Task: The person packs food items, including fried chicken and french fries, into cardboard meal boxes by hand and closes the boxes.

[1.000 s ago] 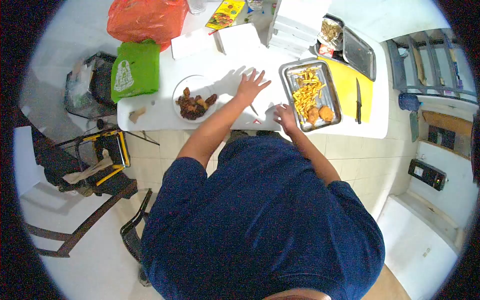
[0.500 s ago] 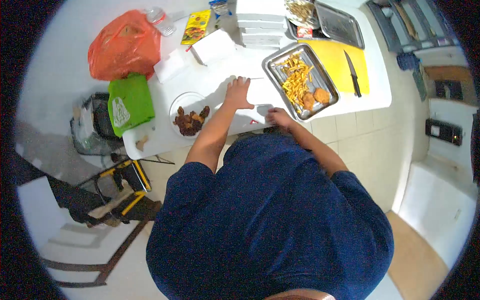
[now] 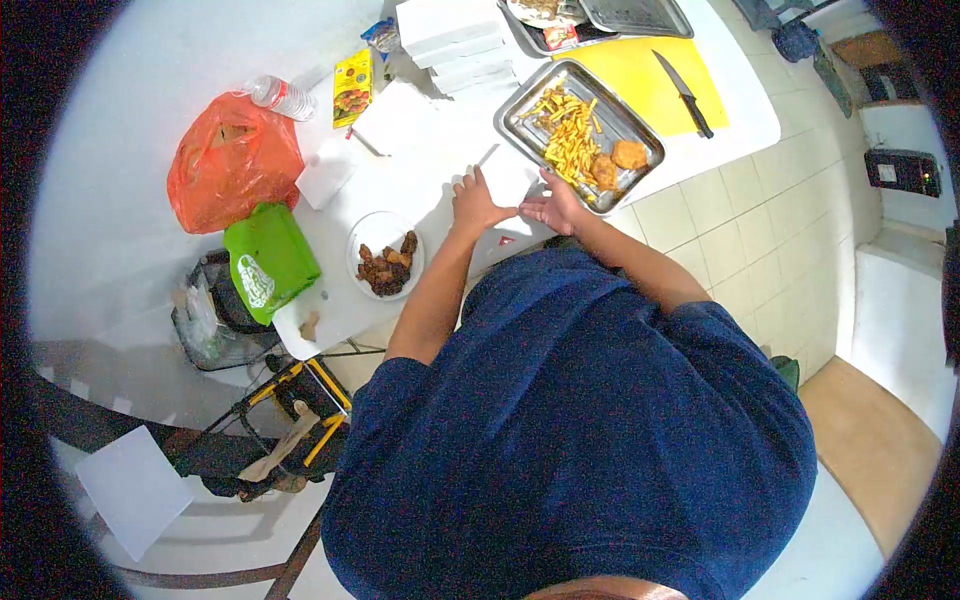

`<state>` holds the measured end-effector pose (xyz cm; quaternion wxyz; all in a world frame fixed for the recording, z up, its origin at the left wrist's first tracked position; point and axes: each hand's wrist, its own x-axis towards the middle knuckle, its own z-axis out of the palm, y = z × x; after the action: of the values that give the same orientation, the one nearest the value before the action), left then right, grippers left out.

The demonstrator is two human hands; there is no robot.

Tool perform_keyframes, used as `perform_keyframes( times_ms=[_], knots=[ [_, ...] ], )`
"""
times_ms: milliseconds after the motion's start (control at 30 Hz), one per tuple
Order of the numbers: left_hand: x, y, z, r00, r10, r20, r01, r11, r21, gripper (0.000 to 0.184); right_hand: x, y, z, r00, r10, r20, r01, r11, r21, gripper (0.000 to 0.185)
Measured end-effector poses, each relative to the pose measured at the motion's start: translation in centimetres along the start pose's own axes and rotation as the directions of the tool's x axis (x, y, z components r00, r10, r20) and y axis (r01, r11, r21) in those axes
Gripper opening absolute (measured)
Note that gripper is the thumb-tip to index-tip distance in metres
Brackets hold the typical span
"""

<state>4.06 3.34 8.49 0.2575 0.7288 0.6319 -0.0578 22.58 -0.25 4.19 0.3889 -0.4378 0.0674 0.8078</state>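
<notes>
Now, just beyond a small red mark (image 3: 507,241) at the near side of the desk (image 3: 752,110), the two hands almost meet — a second ago the left hand (image 3: 472,205) was spread well apart from the right hand (image 3: 557,207). That change suggests both are busy at one spot, by a bright white panel (image 3: 508,175) that may be card. The view has swung too, so the desk slants more steeply.

The left fingers are open and fanned toward the far side, the thumb reaching right. The right fingers are extended leftward and slightly parted, their thumb standing away from them; the tips lie just beside the left thumb. Neither hand shows a clear grip, and whether either touches the panel's edge I cannot tell. The panel lies between the hands and a little beyond them.

To the left is a plate (image 3: 375,228) of dark browned pieces (image 3: 385,272); to the right, a metal tray (image 3: 625,120) with fries (image 3: 563,135) and golden pieces (image 3: 628,154). Farther right, a knife (image 3: 688,98) rests on a yellow mat (image 3: 645,75). At the far side are white boxes (image 3: 455,45) — and, left of them, a yellow packet (image 3: 352,90).
</notes>
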Motion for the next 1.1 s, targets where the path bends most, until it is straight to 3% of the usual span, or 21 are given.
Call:
perform_keyframes(
  times_ms=[267, 367, 433, 567, 600, 700, 1100],
  knots=[
    [1.9, -2.4, 1.9, 0.996, 0.058, 0.063, -0.057, 0.998, -0.018, 0.12, -2.1, -0.1, 1.4, 0.999, -0.042, -0.034, 0.042, 0.999, 0.008, 0.096],
    [2.5, -2.6, 2.7, 0.994, 0.068, 0.088, -0.061, 0.994, -0.089, 0.12, -2.4, 0.0, 1.6, 0.991, -0.096, 0.091, 0.098, 0.995, -0.022, 0.092],
    [2.3, -2.1, 2.6, 0.992, 0.093, 0.09, -0.084, 0.991, -0.1, 0.12, -2.1, 0.4, 2.0, 0.991, -0.11, 0.075, 0.115, 0.991, -0.063, 0.089],
    [0.1, -0.1, 0.2, 0.999, -0.012, 0.036, 0.013, 0.999, -0.042, 0.118, 0.5, 1.4, 0.2, 0.997, -0.07, 0.01, 0.071, 0.986, -0.153, 0.084],
    [-0.3, 0.1, -0.2, 0.999, -0.032, 0.043, 0.034, 0.998, -0.05, 0.117, 0.4, 1.6, 0.2, 0.995, -0.092, 0.047, 0.097, 0.989, -0.113, 0.086],
    [-0.8, -0.3, -0.2, 0.998, -0.057, 0.025, 0.058, 0.997, -0.055, 0.116, -1.7, 1.5, 2.0, 0.995, -0.077, -0.061, 0.075, 0.997, -0.026, 0.088],
    [-1.8, 0.7, 0.4, 0.996, -0.084, -0.027, 0.085, 0.996, 0.003, 0.113, -2.4, 1.5, 2.6, 0.999, -0.041, -0.014, 0.039, 0.996, -0.082, 0.091]
  ],
)
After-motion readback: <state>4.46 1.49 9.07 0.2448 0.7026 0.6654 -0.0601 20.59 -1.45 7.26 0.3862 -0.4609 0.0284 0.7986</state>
